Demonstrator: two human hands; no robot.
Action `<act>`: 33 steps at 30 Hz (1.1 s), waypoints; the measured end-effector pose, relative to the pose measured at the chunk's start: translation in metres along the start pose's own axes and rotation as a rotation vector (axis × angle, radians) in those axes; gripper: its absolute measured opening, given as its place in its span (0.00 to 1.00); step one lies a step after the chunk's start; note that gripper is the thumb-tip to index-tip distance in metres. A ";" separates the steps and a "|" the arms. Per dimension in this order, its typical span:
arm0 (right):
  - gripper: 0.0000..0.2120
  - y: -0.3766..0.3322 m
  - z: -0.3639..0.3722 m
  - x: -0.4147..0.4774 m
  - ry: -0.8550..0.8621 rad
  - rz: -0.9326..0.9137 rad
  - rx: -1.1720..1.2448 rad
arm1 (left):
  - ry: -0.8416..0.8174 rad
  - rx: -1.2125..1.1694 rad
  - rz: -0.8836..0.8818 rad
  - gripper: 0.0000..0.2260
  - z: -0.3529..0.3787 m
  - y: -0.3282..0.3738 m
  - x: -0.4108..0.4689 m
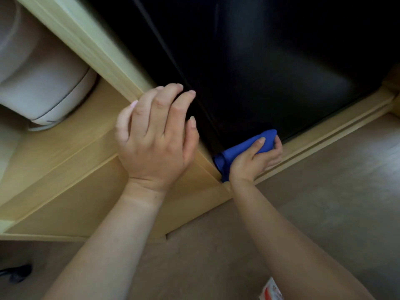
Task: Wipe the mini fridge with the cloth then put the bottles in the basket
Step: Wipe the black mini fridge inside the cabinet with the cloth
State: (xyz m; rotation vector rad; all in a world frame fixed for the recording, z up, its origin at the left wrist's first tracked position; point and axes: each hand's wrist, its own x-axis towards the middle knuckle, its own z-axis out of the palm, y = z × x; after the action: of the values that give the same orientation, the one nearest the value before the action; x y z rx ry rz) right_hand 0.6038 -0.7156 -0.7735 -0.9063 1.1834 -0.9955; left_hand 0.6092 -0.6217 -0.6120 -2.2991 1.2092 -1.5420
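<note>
The black mini fridge (270, 68) fills the upper middle, set inside a light wooden cabinet. My right hand (257, 158) grips a bunched blue cloth (244, 148) and holds it against the fridge door's bottom left corner. My left hand (155, 135) is higher and to the left, fingers loosely spread, with the fingertips touching the door's left edge beside the wooden frame. No bottles or basket are in view.
The wooden cabinet frame (104, 53) runs along the fridge's left and bottom sides. A white rounded appliance (43, 83) stands on the shelf at left. Beige floor lies below, with a dark object (17, 272) at lower left and a red and white packet (271, 290) at the bottom edge.
</note>
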 end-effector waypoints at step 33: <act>0.19 -0.019 0.001 0.027 -0.002 -0.150 0.041 | -0.079 -0.001 -0.004 0.13 -0.007 0.003 0.003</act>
State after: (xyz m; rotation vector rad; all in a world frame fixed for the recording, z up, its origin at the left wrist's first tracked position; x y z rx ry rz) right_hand 0.6052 -0.7469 -0.7638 -0.9742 1.1016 -1.1356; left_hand 0.6025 -0.6241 -0.6083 -2.3405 1.1867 -1.4374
